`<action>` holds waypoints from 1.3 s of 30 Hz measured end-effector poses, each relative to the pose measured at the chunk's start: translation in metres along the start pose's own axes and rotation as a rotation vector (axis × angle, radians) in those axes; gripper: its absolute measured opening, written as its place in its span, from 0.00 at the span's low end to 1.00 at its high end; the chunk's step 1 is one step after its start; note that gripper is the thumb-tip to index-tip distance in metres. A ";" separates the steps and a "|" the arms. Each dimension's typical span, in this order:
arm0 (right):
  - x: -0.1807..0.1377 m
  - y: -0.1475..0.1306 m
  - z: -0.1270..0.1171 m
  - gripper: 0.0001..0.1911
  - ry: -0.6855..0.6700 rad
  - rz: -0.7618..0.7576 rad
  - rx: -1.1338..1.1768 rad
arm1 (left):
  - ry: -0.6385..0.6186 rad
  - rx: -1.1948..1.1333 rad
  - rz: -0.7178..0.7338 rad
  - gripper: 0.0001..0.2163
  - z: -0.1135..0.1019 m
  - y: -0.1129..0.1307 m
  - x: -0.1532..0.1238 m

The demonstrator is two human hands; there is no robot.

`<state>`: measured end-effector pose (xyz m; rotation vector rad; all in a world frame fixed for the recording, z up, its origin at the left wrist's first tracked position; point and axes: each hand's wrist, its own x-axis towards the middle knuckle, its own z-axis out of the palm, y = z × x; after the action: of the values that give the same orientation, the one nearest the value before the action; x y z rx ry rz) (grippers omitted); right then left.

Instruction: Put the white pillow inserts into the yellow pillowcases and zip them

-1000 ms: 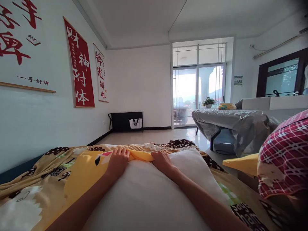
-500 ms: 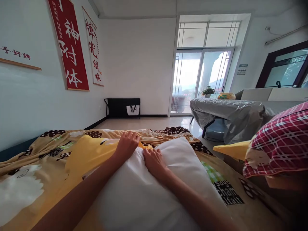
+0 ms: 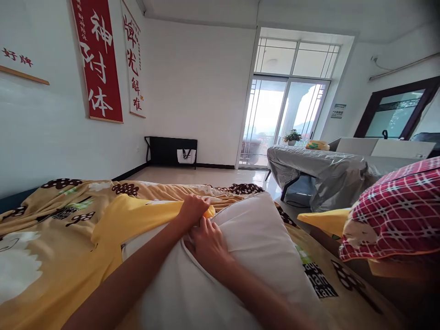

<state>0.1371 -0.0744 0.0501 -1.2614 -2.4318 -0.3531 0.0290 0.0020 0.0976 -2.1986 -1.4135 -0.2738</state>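
A plump white pillow (image 3: pixel 254 229) lies on the bed in front of me, its far corner pointing away. Yellow cloth, apparently a pillowcase (image 3: pixel 137 215), spreads along its left side, and a small bunch of it shows at my fingers. My left hand (image 3: pixel 195 210) is closed on that yellow cloth at the pillow's far edge. Just nearer and to the right, my right hand (image 3: pixel 211 240) has its fingers curled into the white pillow, where a fold runs beside the thumb. The fingertips of both hands nearly meet and are partly hidden.
A patterned tan blanket (image 3: pixel 79 215) covers the bed. At the right stands a red plaid pillow (image 3: pixel 395 208) with a yellow piece (image 3: pixel 323 219) beside it. Beyond are a plastic-covered table (image 3: pixel 309 158), a black folded panel (image 3: pixel 161 151) and sliding glass doors (image 3: pixel 285 119).
My left hand has shifted right and closer to the right hand. My right hand has moved nearer me, and a fold has formed in the white pillow. The view has tilted slightly.
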 end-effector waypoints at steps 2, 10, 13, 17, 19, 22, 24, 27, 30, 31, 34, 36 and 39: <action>0.010 0.006 0.013 0.18 -0.040 0.016 -0.005 | -0.039 -0.010 0.003 0.09 0.001 0.005 -0.006; 0.044 0.052 0.051 0.20 -0.220 0.150 0.072 | -0.118 -0.003 -0.183 0.14 0.031 -0.008 -0.057; 0.012 0.046 0.038 0.20 -0.081 0.142 0.136 | -0.123 -0.061 -0.215 0.13 0.029 -0.022 -0.093; -0.073 0.025 0.027 0.21 0.140 -0.245 0.184 | 0.024 -0.259 0.030 0.14 0.016 -0.023 -0.166; -0.116 0.019 0.033 0.24 0.243 -0.393 0.021 | 0.131 -0.305 0.181 0.12 0.012 -0.018 -0.203; -0.156 0.021 0.045 0.24 0.332 -0.405 -0.184 | 0.257 -0.307 0.297 0.09 0.013 -0.013 -0.238; -0.164 0.026 0.049 0.25 0.345 -0.363 -0.245 | 0.236 -0.319 0.274 0.08 0.014 -0.009 -0.242; -0.155 0.033 0.047 0.27 0.341 -0.310 -0.273 | 0.079 -0.348 0.194 0.08 0.014 -0.003 -0.228; -0.134 0.039 0.041 0.23 0.315 -0.351 -0.205 | -0.087 -0.316 0.189 0.11 0.010 0.008 -0.208; -0.126 0.041 0.038 0.22 0.299 -0.376 -0.179 | -0.140 -0.301 0.192 0.13 0.008 0.012 -0.203; -0.102 0.045 0.026 0.20 0.228 -0.419 -0.148 | -0.253 -0.296 0.216 0.16 -0.001 0.029 -0.193; -0.084 0.043 0.014 0.19 0.157 -0.414 -0.142 | -0.319 -0.315 0.259 0.15 -0.009 0.045 -0.187; -0.054 0.030 -0.010 0.22 0.008 -0.356 -0.094 | -0.336 -0.350 0.173 0.09 -0.024 0.068 -0.173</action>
<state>0.1921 -0.1006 0.0373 -0.8534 -2.6579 -0.5732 0.0161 -0.1698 0.0231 -2.7404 -1.4151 -0.0970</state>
